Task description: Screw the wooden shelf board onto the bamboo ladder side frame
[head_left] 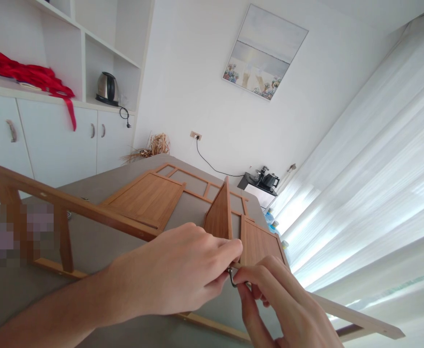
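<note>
At lower centre, the right hand (282, 295) pinches a bent, shiny metal hex key (231, 278) at a long brown wooden frame (106, 215); beside it, the left hand (182, 273) curls, its grip hidden.

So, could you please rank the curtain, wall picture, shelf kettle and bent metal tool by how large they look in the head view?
Largest to smallest:
1. Curtain
2. Wall picture
3. Shelf kettle
4. Bent metal tool, partly hidden
</note>
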### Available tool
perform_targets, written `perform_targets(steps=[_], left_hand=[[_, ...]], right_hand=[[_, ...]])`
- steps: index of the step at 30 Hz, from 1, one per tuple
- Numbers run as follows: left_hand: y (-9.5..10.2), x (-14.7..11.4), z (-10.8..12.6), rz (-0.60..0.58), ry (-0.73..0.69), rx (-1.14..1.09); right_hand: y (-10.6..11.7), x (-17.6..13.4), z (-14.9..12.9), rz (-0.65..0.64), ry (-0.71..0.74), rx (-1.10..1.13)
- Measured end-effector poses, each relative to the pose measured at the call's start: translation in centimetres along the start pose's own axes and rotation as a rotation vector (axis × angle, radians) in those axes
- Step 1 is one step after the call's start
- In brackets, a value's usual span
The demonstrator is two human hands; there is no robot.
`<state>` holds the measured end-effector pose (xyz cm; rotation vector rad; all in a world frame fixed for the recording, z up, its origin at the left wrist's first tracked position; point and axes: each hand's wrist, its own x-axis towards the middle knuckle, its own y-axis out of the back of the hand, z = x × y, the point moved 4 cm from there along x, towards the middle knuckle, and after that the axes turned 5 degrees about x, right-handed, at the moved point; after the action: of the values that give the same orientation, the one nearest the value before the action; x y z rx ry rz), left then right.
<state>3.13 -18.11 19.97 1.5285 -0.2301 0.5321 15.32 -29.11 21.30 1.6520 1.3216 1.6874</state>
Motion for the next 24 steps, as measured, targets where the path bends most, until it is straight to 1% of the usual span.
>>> perform_targets(steps=[4,10,17,22,24], left_hand=[[0.07,0.04,0.08,-0.016,0.007,0.011],[0.03,0.03,0.08,-0.005,0.0,0.02],[0.03,0.04,0.07,-0.024,0.001,0.036],[0.0,-0.01,0.1,-0.007,0.007,0.042],[0.01,-0.03,0.11,-0.004,0.01,0.042]], right_hand=[[-0.07,0.01,0.03,-0.025,-0.008,0.008],[-0.07,0.17,-0.01,-0.025,-0.017,0.022],[0.1,0.16,-0.01,-0.031,-0.039,0.047],[-0.17,0.19,-0.05,-0.03,-0.02,0.043],[-0.32,0.29,-0.06,-0.028,0.009,0.046]])
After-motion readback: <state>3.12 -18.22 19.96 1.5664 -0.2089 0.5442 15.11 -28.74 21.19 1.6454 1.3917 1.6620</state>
